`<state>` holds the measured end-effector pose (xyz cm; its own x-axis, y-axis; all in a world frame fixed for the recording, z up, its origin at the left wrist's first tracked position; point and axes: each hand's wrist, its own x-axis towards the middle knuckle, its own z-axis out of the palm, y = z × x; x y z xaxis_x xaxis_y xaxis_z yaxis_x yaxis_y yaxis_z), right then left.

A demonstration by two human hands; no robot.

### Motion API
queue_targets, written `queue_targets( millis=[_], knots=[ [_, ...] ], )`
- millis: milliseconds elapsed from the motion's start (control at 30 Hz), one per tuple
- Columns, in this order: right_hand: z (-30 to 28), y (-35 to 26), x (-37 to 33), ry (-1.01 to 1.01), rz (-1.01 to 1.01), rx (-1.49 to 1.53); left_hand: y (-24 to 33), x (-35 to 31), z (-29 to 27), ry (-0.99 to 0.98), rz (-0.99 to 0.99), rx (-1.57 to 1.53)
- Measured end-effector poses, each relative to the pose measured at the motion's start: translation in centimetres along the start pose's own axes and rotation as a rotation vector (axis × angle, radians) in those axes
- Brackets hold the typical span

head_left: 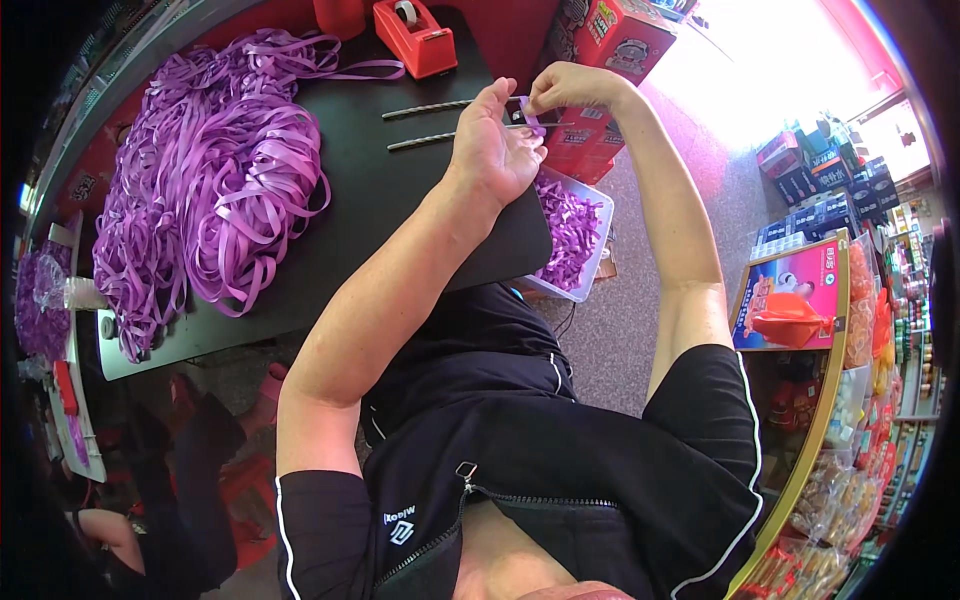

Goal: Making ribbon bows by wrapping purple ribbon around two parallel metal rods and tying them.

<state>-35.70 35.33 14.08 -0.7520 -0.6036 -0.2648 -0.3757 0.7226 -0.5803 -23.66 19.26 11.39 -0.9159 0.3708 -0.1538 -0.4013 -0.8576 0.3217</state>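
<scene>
Two thin twisted metal rods stick out side by side over the dark table, their far ends passing behind my left hand. A short loop of purple ribbon sits around the rod ends. My right hand pinches this ribbon from the right, fingers closed. My left hand is turned palm up beside the loop, thumb stretched away and fingers half curled, their tips close to the ribbon. Whether those fingertips touch it, I cannot tell. On the table's left lies a big tangled heap of purple ribbon.
A red tape dispenser stands at the table's back edge. Below the right table edge, a clear plastic bin holds many short purple ribbon pieces. Red boxes are stacked behind my right hand. A glass-sided counter and stocked shelves line the right.
</scene>
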Motion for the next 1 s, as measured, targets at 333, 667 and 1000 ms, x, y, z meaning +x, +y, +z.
queue_targets(
  millis=[333, 667, 1000],
  knots=[
    [0.9, -0.9, -0.6, 0.135, 0.071, -0.197, -0.1, 0.2, 0.0, -0.005, -0.023, -0.023],
    [3.0, 1.4, -3.0, 0.439, -0.085, 0.320, 0.0, -0.1, -0.1, -0.033, -0.027, -0.011],
    [13.4, 6.6, -0.4, 0.417, -0.120, 1.519, 0.1, -0.4, 0.3, -0.056, -0.019, 0.003]
  ],
)
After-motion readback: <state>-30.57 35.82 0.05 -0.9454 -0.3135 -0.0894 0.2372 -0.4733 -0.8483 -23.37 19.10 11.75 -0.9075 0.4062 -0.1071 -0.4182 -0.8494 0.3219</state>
